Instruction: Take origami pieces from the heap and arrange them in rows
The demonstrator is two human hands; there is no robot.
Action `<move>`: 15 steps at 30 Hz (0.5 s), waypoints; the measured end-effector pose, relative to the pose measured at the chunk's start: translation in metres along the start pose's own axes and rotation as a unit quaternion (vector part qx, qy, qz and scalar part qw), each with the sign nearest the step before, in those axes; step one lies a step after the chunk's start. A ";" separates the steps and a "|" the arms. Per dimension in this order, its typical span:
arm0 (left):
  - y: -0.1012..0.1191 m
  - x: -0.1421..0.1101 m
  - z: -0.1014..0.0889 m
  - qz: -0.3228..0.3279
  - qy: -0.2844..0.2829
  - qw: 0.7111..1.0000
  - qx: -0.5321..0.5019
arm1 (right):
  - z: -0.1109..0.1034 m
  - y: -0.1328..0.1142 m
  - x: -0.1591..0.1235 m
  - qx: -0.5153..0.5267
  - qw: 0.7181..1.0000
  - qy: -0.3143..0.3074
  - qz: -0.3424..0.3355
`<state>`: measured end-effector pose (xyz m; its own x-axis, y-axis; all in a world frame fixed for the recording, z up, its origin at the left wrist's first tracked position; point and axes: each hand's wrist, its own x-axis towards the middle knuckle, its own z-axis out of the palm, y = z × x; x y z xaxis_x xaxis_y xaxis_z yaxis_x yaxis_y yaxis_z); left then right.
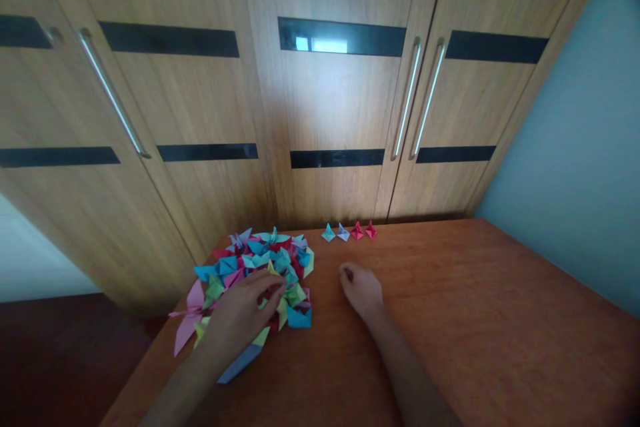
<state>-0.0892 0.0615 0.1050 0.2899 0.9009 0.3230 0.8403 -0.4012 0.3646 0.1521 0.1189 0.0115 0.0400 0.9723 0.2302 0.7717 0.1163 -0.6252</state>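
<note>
A heap of folded origami cranes (257,261) in blue, pink, green, red and yellow lies on the left part of the table. My left hand (245,307) reaches over it, covering part of the heap. Its thumb and fingertips come together on a teal-green origami crane (290,275) among the others; the grip is partly hidden. To the right of the heap my right hand (362,288) rests low over the bare wood, fingers curled in, and I see nothing in them. A larger pink crane (189,315) sits at the heap's left edge.
Along the back edge of the brown table (450,293) stand several small cranes in a row, among them a teal one (328,233) and a red one (371,230). Behind rises a wooden wardrobe (330,190) with metal handles. A pale blue wall (570,193) borders the right.
</note>
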 end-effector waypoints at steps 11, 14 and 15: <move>-0.041 -0.118 0.021 -0.142 0.030 0.985 0.097 | -0.004 0.021 -0.002 -0.101 0.994 0.040 0.020; -0.034 -0.117 0.027 -0.157 0.009 0.978 0.134 | -0.003 0.019 -0.004 -0.098 0.994 0.033 0.020; -0.031 -0.113 0.027 -0.159 0.004 0.977 0.142 | -0.003 0.019 -0.004 -0.097 0.995 0.033 0.019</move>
<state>-0.1355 -0.0234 0.0333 -0.0098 0.9708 0.2398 0.9807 -0.0375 0.1919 0.1685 0.1166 0.0010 0.1077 0.9592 0.2614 0.8764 0.0326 -0.4804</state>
